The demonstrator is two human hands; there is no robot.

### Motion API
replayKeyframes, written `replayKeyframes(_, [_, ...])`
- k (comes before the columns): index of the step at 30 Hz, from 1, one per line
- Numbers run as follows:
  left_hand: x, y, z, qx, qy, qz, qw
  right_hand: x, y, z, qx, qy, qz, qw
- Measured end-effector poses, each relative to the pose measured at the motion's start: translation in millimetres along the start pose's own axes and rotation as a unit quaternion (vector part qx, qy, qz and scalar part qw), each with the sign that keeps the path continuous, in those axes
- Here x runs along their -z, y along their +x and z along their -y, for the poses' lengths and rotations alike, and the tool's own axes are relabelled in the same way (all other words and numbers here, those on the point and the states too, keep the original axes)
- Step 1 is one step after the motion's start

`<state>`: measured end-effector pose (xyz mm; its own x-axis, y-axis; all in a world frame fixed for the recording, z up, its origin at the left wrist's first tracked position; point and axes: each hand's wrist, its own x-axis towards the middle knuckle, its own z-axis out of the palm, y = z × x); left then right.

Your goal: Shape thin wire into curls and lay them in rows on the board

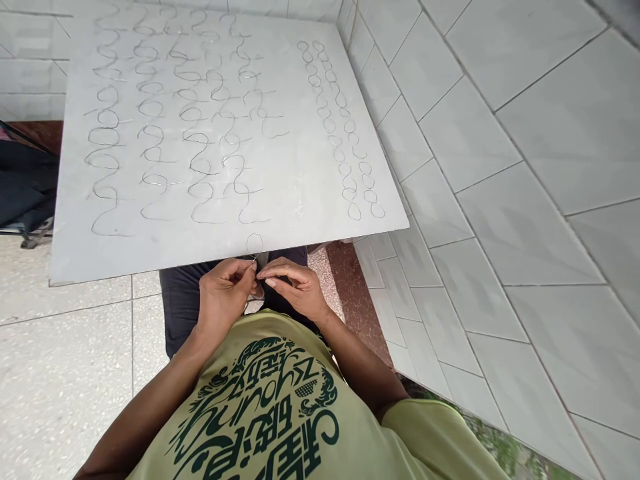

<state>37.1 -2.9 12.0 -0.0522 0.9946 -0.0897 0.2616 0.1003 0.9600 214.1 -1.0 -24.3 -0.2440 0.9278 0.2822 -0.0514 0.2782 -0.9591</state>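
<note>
A white board (300,220) lies flat before me, with rows of thin dark wire (107,137) bent into wavy loops on its surface. At the board's near edge, a small loop of the same fine wire (255,245) stands just past my fingertips. My left hand (225,297) pinches the wire's end between thumb and fingers. My right hand (295,287) comes in from the other side, its fingertips meeting the left hand at the wire. The tight pinch hides the wire's exact path between my fingers.
A yellow-green T-shirt with dark green print (265,400) covers my chest below the hands, above dark trousers (180,313). White tiles (525,167) fill the right side. Speckled flooring (60,380) lies to the left, with a dark cloth item (25,187) at the left edge.
</note>
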Motion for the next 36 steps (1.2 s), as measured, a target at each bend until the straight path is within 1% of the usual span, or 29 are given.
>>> replayKeyframes(7, [1.6, 0.4, -0.6, 0.011, -0.004, 0.033, 0.999, 2.8, -0.5, 7.5, 0.038, -0.046, 0.017, 0.998])
replayKeyframes(13, [2.0, -0.3, -2.2, 0.034, -0.018, 0.041, 0.998, 1.4, -0.4, 9.5, 0.051, -0.058, 0.013, 0.997])
replayKeyframes(18, [2.7, -0.4, -6.3, 0.062, -0.048, 0.046, 0.996, -0.1, -1.9, 9.0, 0.006, -0.032, -0.004, 0.999])
replayKeyframes(22, [1.5, -2.1, -11.2, 0.078, -0.071, 0.046, 0.993, -1.0, -4.1, 5.5, -0.015, -0.013, -0.027, 0.999])
replayKeyframes(25, [-0.8, -4.0, -11.6, 0.069, -0.065, 0.026, 0.995, -2.4, -5.9, 2.0, -0.041, 0.02, -0.046, 0.998])
replayKeyframes(28, [-2.3, -5.6, -10.3, 0.048, -0.05, 0.006, 0.998, -5.0, -7.9, -0.1, -0.085, 0.07, -0.055, 0.992])
replayKeyframes(30, [-1.8, -5.7, -10.2, 0.051, -0.056, 0.001, 0.997, -6.8, -8.8, -1.5, -0.111, 0.1, -0.064, 0.987])
replayKeyframes(33, [1.0, -3.5, -10.8, 0.092, -0.1, 0.024, 0.991, -7.6, -8.0, -5.1, -0.121, 0.146, -0.088, 0.978])
replayKeyframes(36, [3.6, 1.1, -9.8, 0.131, -0.166, 0.044, 0.976, -6.1, -6.6, -10.0, -0.128, 0.201, -0.107, 0.965])
